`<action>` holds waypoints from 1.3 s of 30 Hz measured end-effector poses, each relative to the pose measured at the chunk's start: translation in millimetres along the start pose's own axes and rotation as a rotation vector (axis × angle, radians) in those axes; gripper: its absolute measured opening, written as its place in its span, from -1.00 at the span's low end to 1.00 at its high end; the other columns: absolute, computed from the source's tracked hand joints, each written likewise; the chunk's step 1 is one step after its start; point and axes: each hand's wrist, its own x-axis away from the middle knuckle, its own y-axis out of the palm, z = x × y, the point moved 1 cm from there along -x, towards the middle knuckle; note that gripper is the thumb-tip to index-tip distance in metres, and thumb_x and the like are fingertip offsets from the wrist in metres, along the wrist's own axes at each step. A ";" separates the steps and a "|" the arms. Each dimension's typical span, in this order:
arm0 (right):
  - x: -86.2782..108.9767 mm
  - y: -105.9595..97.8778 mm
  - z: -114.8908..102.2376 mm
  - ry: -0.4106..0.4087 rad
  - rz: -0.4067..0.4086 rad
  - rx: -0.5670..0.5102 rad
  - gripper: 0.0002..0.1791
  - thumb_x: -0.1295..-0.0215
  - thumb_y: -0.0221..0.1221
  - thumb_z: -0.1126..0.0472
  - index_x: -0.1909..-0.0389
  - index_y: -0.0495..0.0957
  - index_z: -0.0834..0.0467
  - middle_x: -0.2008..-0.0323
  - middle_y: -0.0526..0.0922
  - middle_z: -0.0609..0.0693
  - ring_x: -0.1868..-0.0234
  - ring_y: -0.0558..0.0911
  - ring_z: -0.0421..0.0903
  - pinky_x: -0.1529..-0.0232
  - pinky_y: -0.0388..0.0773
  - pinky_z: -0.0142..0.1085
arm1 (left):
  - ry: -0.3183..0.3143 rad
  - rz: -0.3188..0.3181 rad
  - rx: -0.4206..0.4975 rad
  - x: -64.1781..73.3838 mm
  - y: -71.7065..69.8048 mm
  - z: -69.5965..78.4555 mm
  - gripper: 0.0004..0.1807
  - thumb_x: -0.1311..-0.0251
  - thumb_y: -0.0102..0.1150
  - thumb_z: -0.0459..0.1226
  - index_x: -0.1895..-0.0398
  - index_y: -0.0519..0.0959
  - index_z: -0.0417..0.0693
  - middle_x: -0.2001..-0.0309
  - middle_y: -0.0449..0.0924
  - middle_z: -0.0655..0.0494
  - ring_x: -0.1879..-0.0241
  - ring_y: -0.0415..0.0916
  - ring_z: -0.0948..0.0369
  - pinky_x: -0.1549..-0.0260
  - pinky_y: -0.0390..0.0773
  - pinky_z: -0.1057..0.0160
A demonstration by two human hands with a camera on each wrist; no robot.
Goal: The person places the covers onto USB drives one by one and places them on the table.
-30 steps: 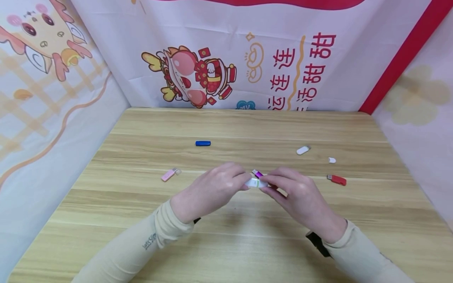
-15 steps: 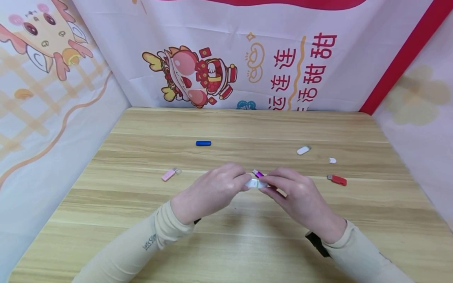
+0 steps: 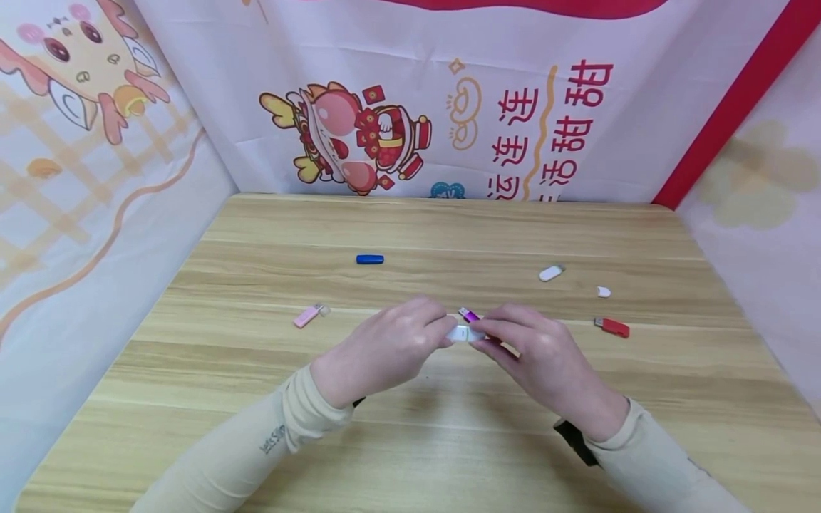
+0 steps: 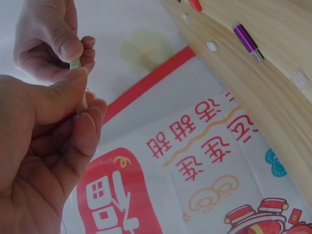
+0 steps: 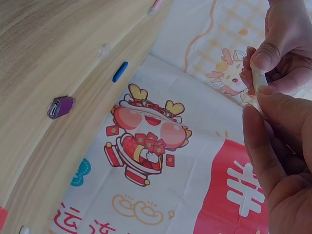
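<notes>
Above the middle of the table, both hands hold a white USB flash drive (image 3: 460,333) with a thin green band. My left hand (image 3: 391,345) pinches its left end, while my right hand (image 3: 545,353) grips the right end between thumb and fingers. Fingers hide both ends. In the left wrist view, only a sliver of the flash drive (image 4: 75,63) shows between the fingertips. Just behind the hands on the table lies a purple flash drive (image 3: 470,315), its metal plug pointing to the back left; the right hand partly covers it in the head view.
On the wooden table (image 3: 385,456) lie a blue flash drive (image 3: 370,259), a pink one (image 3: 308,316), a white one (image 3: 551,273), a small white cap (image 3: 603,291) and a red flash drive (image 3: 612,327). Printed cloth walls (image 3: 385,43) stand behind and at both sides.
</notes>
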 end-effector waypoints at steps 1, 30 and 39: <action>-0.2 0.0 -0.1 -0.001 0.001 0.001 -0.57 0.25 0.56 0.45 0.22 0.73 0.31 0.28 0.69 0.04 0.34 0.69 -0.12 0.30 0.67 -0.36 | 0.001 0.000 0.000 0.0 0.0 0.0 -0.82 -0.24 0.31 -0.36 0.14 0.67 -0.31 0.26 0.62 -0.04 0.28 0.57 0.19 0.21 0.64 0.37; 0.9 -1.5 7.6 0.017 -0.023 0.008 -0.59 0.22 0.55 0.46 0.23 0.73 0.29 0.30 0.71 0.02 0.40 0.68 -0.18 0.36 0.65 -0.41 | -0.046 0.041 0.160 -1.2 2.3 -12.0 -0.76 -0.11 0.45 -0.32 0.17 0.71 -0.24 0.24 0.68 0.01 0.28 0.62 0.21 0.24 0.63 0.39; 1.0 -2.5 10.1 -0.026 -0.046 0.058 -0.57 0.20 0.55 0.44 0.18 0.72 0.28 0.28 0.70 0.02 0.33 0.69 -0.12 0.29 0.68 -0.28 | -0.010 0.075 0.174 -2.1 8.6 -19.5 -0.72 -0.04 0.51 -0.30 0.17 0.73 -0.21 0.24 0.69 0.03 0.27 0.61 0.23 0.20 0.60 0.44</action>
